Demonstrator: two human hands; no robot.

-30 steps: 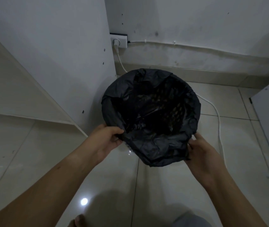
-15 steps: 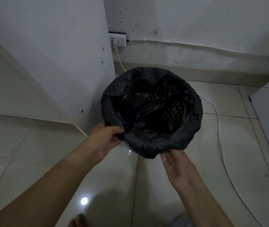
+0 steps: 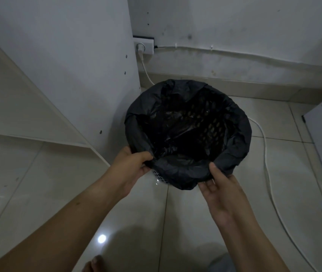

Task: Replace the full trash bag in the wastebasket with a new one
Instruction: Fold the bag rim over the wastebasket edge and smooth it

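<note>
I see the black trash bag [image 3: 238,132] lining the wastebasket [image 3: 159,176], its edge folded over the rim. My left hand [image 3: 131,165] pinches that edge at the wastebasket's near-left rim, and my right hand [image 3: 221,191] pinches it at the near-right.

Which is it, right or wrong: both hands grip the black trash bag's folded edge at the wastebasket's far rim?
Wrong: in the head view the left hand and right hand grip the black trash bag's folded edge at the wastebasket's near rim, not far.
</note>
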